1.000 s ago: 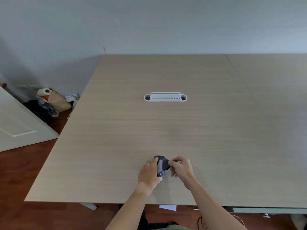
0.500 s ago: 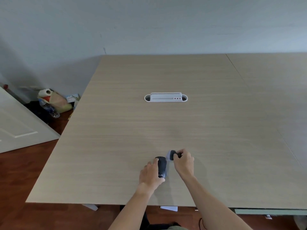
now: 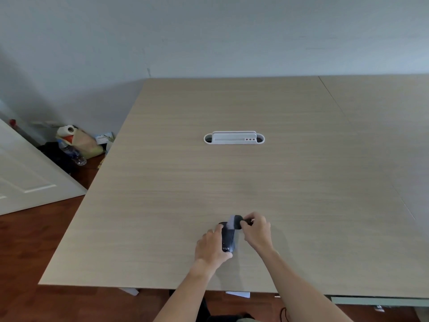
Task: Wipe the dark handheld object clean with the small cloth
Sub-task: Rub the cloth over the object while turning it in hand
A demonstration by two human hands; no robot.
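The dark handheld object (image 3: 228, 239) is a black oblong piece with pale lettering near its lower end. It stands on edge above the near part of the wooden table (image 3: 232, 177). My left hand (image 3: 212, 248) grips it from the left, fingers wrapped around its side. My right hand (image 3: 256, 231) pinches the small cloth (image 3: 235, 222), a dark wad with a pale flap, against the object's far top end. The object's far side is hidden.
A white cable tray (image 3: 234, 137) is set into the table's middle. A second table (image 3: 383, 135) adjoins on the right. Left of the table, on the floor, lie a bag, a paper roll and a plastic bottle (image 3: 74, 154), beside a white door (image 3: 25, 175).
My right hand with the cloth has slid from the object's middle up to its far top end. My left hand has kept its grip on the object, almost unmoved.
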